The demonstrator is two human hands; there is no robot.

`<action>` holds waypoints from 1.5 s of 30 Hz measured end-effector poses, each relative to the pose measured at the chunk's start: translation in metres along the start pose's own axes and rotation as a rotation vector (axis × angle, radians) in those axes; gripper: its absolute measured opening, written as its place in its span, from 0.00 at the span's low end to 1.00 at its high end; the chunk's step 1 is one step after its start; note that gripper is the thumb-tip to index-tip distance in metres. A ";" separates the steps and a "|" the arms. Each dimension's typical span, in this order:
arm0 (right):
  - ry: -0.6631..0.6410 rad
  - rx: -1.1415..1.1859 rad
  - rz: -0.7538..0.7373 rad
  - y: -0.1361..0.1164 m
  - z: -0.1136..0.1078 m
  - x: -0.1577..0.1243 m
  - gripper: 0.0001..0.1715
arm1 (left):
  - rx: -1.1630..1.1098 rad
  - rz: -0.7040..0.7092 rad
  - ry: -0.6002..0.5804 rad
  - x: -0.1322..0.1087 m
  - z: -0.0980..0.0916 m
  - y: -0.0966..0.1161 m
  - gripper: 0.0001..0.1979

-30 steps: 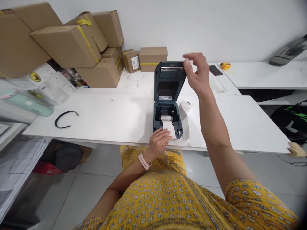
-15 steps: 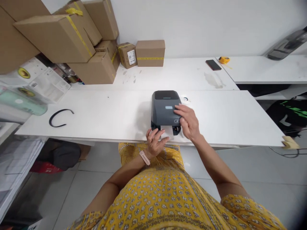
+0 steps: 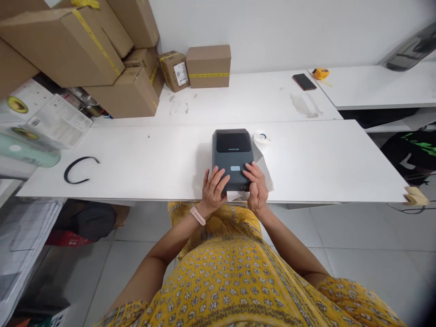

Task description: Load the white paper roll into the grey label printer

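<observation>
A dark grey label printer [image 3: 235, 156] sits near the front edge of the white table, its lid down flat. My left hand [image 3: 214, 190], with a pink band at the wrist, has its fingers over the printer's front left corner; its thumb is hidden. At the front right corner, my right hand [image 3: 258, 188] grips the lid edge with fingers on top and thumb at the front. A strip of white label paper [image 3: 237, 195] sticks out of the printer's front between both hands. Beside the printer's right side lie a loose pale sheet [image 3: 267, 175] and a small white roll [image 3: 261, 137].
Cardboard boxes [image 3: 209, 68] stand at the back and pile up on the left. A black headband [image 3: 70, 170] lies on the left of the table [image 3: 323, 163]. Farther back on the right are a phone [image 3: 304, 81] and a yellow tape measure [image 3: 320, 73].
The printer's lid has gone down at the front, covering the dark opening. My left hand has moved from the paper up onto the lid; my right hand has shifted toward the front corner.
</observation>
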State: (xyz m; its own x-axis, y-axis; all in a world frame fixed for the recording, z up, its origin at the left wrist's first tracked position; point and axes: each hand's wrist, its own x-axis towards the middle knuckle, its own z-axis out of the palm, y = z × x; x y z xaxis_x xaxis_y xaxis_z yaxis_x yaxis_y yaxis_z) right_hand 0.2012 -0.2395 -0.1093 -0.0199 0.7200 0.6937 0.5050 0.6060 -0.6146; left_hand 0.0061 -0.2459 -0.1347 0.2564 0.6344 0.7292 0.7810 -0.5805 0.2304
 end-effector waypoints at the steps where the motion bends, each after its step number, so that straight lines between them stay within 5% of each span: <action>1: 0.024 0.006 0.005 0.001 0.004 -0.002 0.30 | -0.015 0.002 0.011 -0.001 0.000 0.000 0.26; 8: 0.122 -0.051 0.020 0.009 0.017 -0.007 0.31 | -0.123 -0.095 -0.027 -0.002 0.006 0.001 0.22; 12: 0.031 0.021 -0.003 -0.001 0.002 0.000 0.28 | -0.164 -0.143 -0.030 0.003 -0.025 0.020 0.21; 16: -0.064 -0.048 0.159 -0.016 -0.013 -0.001 0.34 | -0.440 -0.592 0.069 -0.007 -0.059 0.050 0.17; 20: -0.067 -0.113 0.221 -0.020 -0.012 -0.006 0.35 | -0.852 -1.085 -0.249 0.001 -0.057 0.062 0.24; 23: -0.064 -0.069 0.208 -0.019 -0.009 -0.007 0.34 | -1.026 -1.244 -0.317 0.017 -0.048 0.064 0.26; 31: -0.071 -0.046 0.237 -0.021 -0.013 -0.004 0.31 | -0.975 -1.192 -0.244 0.017 -0.042 0.068 0.23; 37: -0.091 -0.225 0.044 -0.023 -0.012 0.015 0.27 | -0.854 -1.057 -0.265 0.003 -0.044 0.062 0.23; 45: -0.164 -0.401 -0.020 -0.025 -0.010 0.033 0.20 | -0.584 -0.888 0.277 0.015 -0.055 0.042 0.15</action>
State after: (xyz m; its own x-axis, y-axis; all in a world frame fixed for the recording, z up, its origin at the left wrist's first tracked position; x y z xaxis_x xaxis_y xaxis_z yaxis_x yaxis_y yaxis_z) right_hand 0.1966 -0.2341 -0.0670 -0.1533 0.7733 0.6153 0.7980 0.4641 -0.3844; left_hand 0.0111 -0.2885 -0.0785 -0.4572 0.8520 0.2551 0.2153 -0.1723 0.9612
